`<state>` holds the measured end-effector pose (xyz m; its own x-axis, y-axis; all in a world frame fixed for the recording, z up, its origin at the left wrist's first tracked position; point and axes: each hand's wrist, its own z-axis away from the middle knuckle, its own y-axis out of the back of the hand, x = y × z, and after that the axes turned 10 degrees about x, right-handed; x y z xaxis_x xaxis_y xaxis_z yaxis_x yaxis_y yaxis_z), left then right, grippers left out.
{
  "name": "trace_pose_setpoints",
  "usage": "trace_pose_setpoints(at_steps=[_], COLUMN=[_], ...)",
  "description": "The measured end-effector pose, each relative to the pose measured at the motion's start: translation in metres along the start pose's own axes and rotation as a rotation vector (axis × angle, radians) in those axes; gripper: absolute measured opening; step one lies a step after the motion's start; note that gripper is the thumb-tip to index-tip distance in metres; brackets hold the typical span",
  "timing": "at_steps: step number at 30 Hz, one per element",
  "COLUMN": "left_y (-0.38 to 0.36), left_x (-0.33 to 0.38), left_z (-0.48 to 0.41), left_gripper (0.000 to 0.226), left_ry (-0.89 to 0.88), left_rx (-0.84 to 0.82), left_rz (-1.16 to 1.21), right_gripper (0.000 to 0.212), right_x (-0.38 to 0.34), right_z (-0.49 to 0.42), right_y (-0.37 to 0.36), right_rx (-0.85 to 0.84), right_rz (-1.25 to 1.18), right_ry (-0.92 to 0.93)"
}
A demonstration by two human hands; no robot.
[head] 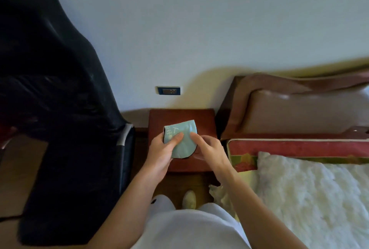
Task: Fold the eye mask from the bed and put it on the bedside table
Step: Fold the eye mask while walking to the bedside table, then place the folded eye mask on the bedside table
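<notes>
A pale teal eye mask (184, 135), folded over with a dark edge showing at its lower side, is held above the small reddish-brown bedside table (203, 120). My left hand (162, 151) grips its left side, thumb on top. My right hand (209, 148) pinches its right lower edge with the fingers under it. I cannot tell whether the mask touches the tabletop. The bed (311, 188) with a fluffy white cover lies to the right.
A black chair draped in dark cloth (60, 92) stands close on the left. A wall socket (169, 90) sits above the table. The padded brown headboard (299, 108) rises at the right. My foot (189, 198) stands on the wooden floor below the table.
</notes>
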<state>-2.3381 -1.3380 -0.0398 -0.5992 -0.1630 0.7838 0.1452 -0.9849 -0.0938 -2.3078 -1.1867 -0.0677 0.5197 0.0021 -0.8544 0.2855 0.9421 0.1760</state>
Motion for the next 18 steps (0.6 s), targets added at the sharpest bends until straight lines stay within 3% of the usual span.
trace_pose_setpoints(at_steps=[12,16,18], left_y=[-0.018,-0.016,-0.014], left_x=[0.002,-0.006,-0.013], left_z=[-0.062,-0.077,-0.086], left_gripper=[0.035,0.036,0.037], left_ry=[0.051,0.084,0.104], left_rx=[0.055,0.07,0.073], left_rz=[-0.059,-0.046,-0.045], right_gripper=[0.058,0.036,0.037], right_x=[-0.002,0.004,0.009], right_z=[-0.058,-0.066,-0.073], right_y=[-0.01,-0.009,-0.011], right_rx=[0.036,0.062,0.063], right_rz=[-0.027,0.004,0.016], right_ry=[-0.074,-0.099,-0.111])
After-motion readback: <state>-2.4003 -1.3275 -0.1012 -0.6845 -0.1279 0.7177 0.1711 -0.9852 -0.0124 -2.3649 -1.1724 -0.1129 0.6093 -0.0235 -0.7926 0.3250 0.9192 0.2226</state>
